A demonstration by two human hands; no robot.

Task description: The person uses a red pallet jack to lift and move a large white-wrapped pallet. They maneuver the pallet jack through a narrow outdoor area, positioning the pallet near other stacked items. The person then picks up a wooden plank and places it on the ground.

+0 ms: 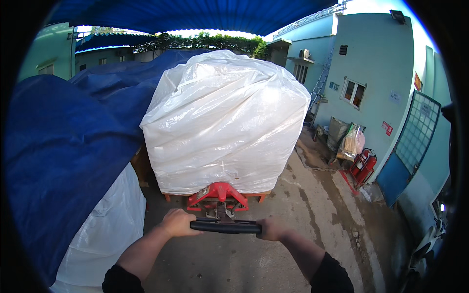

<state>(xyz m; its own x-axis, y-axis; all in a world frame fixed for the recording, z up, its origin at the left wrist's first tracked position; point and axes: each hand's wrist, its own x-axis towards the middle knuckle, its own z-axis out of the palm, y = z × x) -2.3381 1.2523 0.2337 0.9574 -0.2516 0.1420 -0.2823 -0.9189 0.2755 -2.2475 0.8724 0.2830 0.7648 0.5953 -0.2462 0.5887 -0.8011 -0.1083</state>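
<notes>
Both my hands grip the black handle of a red pallet jack. My left hand is closed around the handle's left end, and my right hand around its right end. Ahead of the jack stands a tall, bulky load wrapped in shiny white plastic sheeting. Beneath it shows the edge of an orange pallet. The jack's forks are hidden under the load, and what the sheeting covers cannot be seen.
Close on the left, a large blue tarpaulin covers a pile, with white sheeting below it. Along the right wall stand red fire extinguishers, a cart with bags, a ladder and a blue door. A motorbike is at the lower right.
</notes>
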